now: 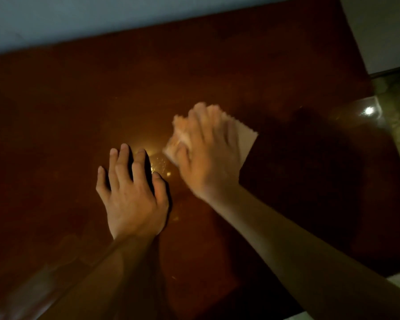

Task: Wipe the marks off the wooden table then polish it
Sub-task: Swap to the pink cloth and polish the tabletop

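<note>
The person leans over the dark, glossy wooden table (79, 112), and the left hand (132, 195) lies flat on it, palm down, fingers spread and gripping nothing. Just to its right the right hand (208, 153), blurred, presses down on a pale cloth (246, 140), fingers draped over it; the cloth's corners poke out beyond the fingertips and to the hand's right side. Between the two hands a bright patch of reflected light (157, 162) shines on the tabletop, touching the cloth's near edge and close to the left fingertips.
</note>
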A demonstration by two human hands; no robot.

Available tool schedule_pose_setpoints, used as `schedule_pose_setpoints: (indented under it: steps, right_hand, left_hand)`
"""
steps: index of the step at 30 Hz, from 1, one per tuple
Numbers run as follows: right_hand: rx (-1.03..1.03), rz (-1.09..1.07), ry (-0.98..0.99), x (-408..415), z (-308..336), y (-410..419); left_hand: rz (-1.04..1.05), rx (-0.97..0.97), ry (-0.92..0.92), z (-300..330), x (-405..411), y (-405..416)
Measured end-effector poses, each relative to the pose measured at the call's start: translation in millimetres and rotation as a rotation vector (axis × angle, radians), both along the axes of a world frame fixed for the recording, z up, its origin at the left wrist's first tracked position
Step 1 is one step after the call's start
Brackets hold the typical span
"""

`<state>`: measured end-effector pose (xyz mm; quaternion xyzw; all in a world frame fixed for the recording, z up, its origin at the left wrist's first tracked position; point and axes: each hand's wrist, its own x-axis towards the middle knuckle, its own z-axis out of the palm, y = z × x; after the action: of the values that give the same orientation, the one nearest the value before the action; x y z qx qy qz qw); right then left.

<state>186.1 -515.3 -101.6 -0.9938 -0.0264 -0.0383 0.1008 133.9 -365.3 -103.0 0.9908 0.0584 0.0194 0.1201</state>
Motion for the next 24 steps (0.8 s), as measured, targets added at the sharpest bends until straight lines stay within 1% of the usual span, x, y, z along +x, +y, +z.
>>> schedule_pose_setpoints:
  steps: [2, 3, 4, 5, 8, 9, 11, 13, 15, 16, 18, 20, 22, 24]
  right_hand:
    - [0.005, 0.179, 0.027, -15.5, -0.4, -4.6]
    - [-0.033, 0.239, 0.047, -10.6, -0.5, -15.6]
    - [-0.073, 0.25, 0.052, -0.5, -1.4, -29.1]
    - [-0.097, 0.208, 0.042, 12.0, -1.2, -42.6]
    - [-0.131, -0.042, 0.062, 39.4, 3.3, -64.3]
    - [-0.139, -0.09, 0.07, 36.1, 3.2, -58.7]
    - [-0.106, -0.118, 0.053, 9.9, 1.2, -37.9]
    - [-0.019, -0.047, 0.035, -35.6, -0.2, -17.2]
    - [0.043, 0.093, 0.066, -82.0, -0.6, -4.5]
    - [0.061, 0.166, 0.071, -95.5, -1.3, -4.1]
    - [0.076, 0.252, 0.068, -91.6, -2.6, -17.1]
    - [0.012, 0.203, 0.071, -61.3, -2.3, -36.9]
    - [-0.039, 0.069, 0.063, -25.1, 0.2, -57.7]
    - [-0.064, -0.043, 0.05, -5.4, 1.9, -68.7]
  left_hand:
    - [-0.004, 0.007, -0.005, -0.1, -0.4, 0.1]
    - [-0.002, 0.009, -0.006, 0.0, -0.2, -0.1]
    - [0.001, 0.009, -0.006, -0.1, 0.2, -0.5]
    - [0.005, 0.006, -0.003, -0.1, 0.5, -1.1]
    - [0.006, -0.006, -0.003, 0.8, 0.7, -2.1]
    - [0.005, -0.011, -0.004, 1.2, 0.5, -2.0]
    - [0.004, -0.025, -0.006, 2.2, 0.5, -1.8]
    - [0.007, -0.025, -0.003, 3.1, 0.4, -1.7]
    - [0.007, -0.014, 0.006, 3.6, 0.4, -1.7]
    - [0.005, -0.012, 0.009, 3.8, 0.4, -1.4]
    - [0.007, -0.017, 0.006, 3.9, 0.3, -1.6]
    - [0.011, -0.023, 0.0, 3.3, 0.3, -1.8]
    - [0.007, -0.025, -0.009, 2.9, 0.1, -2.3]
    - [-0.001, -0.026, -0.014, 2.8, -0.5, -2.8]
